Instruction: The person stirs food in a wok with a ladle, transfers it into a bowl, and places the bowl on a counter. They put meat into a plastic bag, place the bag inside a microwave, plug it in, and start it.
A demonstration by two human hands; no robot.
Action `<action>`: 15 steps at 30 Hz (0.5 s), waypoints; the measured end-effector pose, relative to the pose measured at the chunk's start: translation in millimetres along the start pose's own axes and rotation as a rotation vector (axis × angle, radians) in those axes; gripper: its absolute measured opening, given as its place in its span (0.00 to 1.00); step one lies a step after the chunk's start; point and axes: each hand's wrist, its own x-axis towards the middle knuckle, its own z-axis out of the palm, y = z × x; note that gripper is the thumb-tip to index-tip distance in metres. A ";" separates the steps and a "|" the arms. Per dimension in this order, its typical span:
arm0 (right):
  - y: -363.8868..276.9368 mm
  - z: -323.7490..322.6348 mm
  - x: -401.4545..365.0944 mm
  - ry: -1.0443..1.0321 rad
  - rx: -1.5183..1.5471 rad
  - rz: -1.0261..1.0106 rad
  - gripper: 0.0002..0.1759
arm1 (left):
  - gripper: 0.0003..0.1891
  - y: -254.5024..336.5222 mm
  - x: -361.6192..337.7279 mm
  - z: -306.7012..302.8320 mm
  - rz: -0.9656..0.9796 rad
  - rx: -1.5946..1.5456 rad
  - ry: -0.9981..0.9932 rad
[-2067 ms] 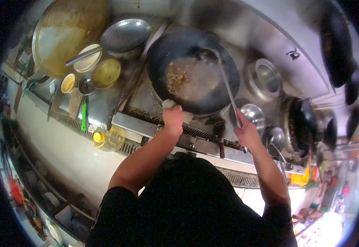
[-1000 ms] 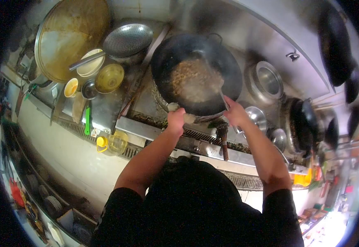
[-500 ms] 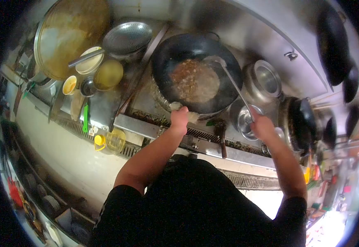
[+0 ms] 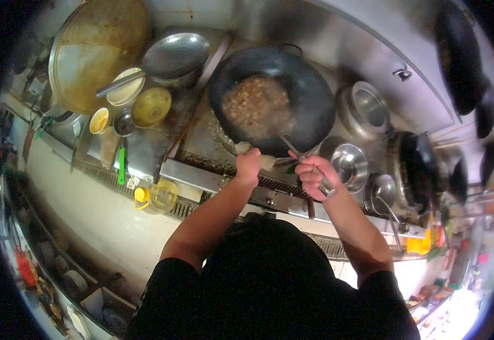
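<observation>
A large black wok [image 4: 310, 105] sits on the stove in front of me, with brown chopped food in sauce [image 4: 255, 106] pooled on its left side. At its near rim my left hand [image 4: 247, 166] is closed over a pale folded cloth [image 4: 266, 162], pressed against the edge. My right hand [image 4: 318, 174] wraps the metal handle of a ladle [image 4: 291, 146], just right of the left hand. The ladle slants down over the near rim; its bowl is hidden in or behind the food.
Metal pots [image 4: 370, 107] and a steel bowl [image 4: 349, 164] stand to the right, with a strainer [image 4: 383, 190] nearby. Leftward are a perforated pan [image 4: 177, 55], small bowls [image 4: 152, 107], a green-handled tool [image 4: 122, 165] and a yellow-capped oil bottle [image 4: 163, 196].
My right hand has drawn the ladle toward me and left, its handle now steeper near the rim. The food has shifted and spread leftward. My left hand stays on the cloth.
</observation>
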 end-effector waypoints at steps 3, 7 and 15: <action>10.1 8.5 -0.2 -0.153 0.211 0.020 0.21 | 0.07 2.6 -1.5 3.4 0.021 -0.022 0.039; 15.1 22.7 -25.1 -0.123 0.139 -0.039 0.21 | 0.06 -8.1 8.2 -1.4 -0.016 0.004 0.047; 12.2 26.5 -81.8 0.026 -0.051 -0.166 0.24 | 0.06 6.4 -8.1 -5.7 0.037 0.115 -0.091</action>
